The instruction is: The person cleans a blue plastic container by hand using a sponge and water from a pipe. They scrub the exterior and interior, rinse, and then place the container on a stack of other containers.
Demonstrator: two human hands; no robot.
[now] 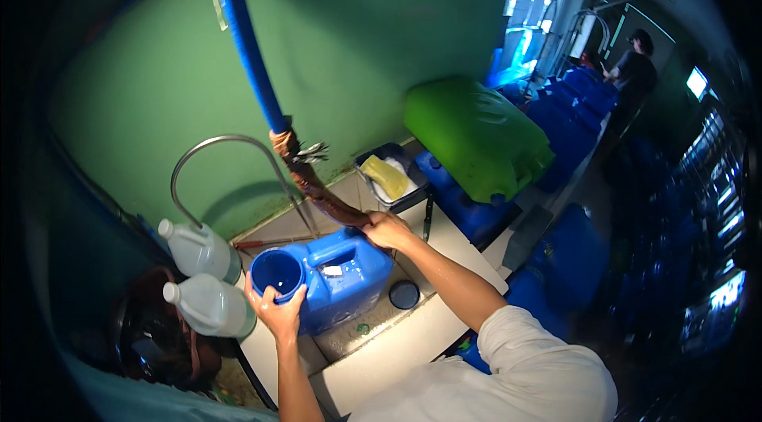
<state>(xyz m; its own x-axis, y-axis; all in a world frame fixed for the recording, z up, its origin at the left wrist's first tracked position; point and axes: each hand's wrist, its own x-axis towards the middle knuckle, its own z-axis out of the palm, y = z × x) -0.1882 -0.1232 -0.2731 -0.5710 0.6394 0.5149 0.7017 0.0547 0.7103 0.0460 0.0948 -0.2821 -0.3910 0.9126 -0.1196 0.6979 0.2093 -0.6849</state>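
Observation:
A blue plastic jug [345, 283] lies tilted on the tiled counter, its wide uncapped mouth toward the left. My left hand [278, 312] grips the rim of that mouth, with the thumb over the edge. At the jug's far end my right hand [386, 230] is closed around the lower end of a hose [321, 196]. The hose is blue above and wrapped in brown lower down; its tip is hidden by the hand. Close in front of the jug lies a dark round cap [404, 294].
Two whitish jugs [208, 307] with pale caps stand left, by a curved metal faucet [230, 138]. Behind are a dark tray [417, 198] holding a yellow sponge [385, 177], and a large green container [476, 136]. Blue containers [571, 104] line the right; a person [635, 69] stands farther back.

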